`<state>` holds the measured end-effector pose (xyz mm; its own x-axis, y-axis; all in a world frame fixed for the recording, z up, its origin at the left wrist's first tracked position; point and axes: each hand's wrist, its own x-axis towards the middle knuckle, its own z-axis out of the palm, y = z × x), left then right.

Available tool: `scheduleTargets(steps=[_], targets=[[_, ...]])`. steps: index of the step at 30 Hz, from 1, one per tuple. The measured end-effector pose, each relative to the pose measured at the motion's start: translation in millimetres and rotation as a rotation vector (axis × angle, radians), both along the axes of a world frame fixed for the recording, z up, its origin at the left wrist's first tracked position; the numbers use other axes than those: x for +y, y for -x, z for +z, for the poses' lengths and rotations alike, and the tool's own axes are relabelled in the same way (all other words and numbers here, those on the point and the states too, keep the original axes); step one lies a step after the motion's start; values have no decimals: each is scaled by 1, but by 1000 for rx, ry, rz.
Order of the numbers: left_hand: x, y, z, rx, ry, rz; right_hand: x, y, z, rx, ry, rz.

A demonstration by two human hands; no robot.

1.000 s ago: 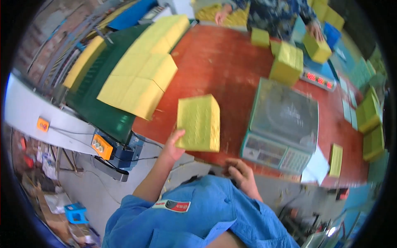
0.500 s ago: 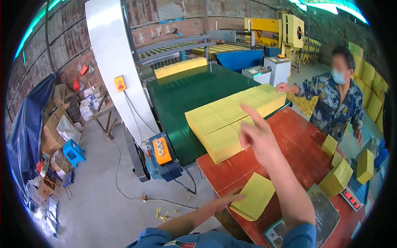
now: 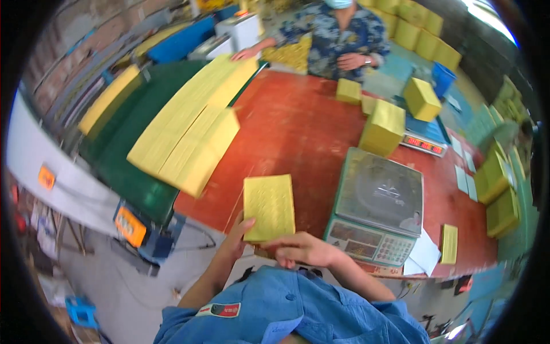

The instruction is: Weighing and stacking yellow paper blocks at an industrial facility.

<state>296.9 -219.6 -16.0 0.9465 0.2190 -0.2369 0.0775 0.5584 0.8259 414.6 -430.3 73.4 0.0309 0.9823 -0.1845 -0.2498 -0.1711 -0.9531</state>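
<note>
A stack of yellow paper sheets [image 3: 268, 207] is at the near edge of the red table, in front of my body. My left hand [image 3: 239, 236] grips its lower left side, thumb on top and the other fingers hidden. By the near edge of the stack is my right hand [image 3: 301, 250], fingers pointing left and loosely bent, thumb apart; it holds nothing that I can see. Beyond my left hand, a long block of yellow paper stacks [image 3: 189, 129] lies across the green conveyor belt [image 3: 157, 200] and the table.
Right of my hands a digital scale [image 3: 378, 198] with a metal plate stands on the red table [image 3: 275, 126]. Further back are a yellow paper block [image 3: 382, 129] and a second scale [image 3: 425, 143] bearing another. Across the table a person in camouflage [image 3: 344, 40] touches the long block.
The view has swung right and downward. My right hand has dropped from its raised, pointing pose to beside the paper stack. My left hand still has the stack.
</note>
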Motion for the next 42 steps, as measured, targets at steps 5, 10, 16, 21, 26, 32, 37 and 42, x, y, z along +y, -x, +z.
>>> scheduleTargets(steps=[5,10,16,21,26,32,37,42], targets=[[-7,8,15,55,-37,70,-69,39,-27,63,3,-345],[-11,15,9,-35,33,65,-69,62,-34,270,170,-644],[-44,20,0,-82,105,256,-60,57,-69,51,227,-504],[-72,74,11,-55,136,395,-50,62,-69,-286,262,-213],[-82,122,10,44,285,471,-53,60,-65,-463,132,-205],[-86,141,29,22,363,697,-83,39,-71,-508,120,-241],[-92,144,37,68,303,729,-105,33,-86,-467,142,-338],[-26,179,77,-92,126,1030,-88,37,-74,-425,193,-308]])
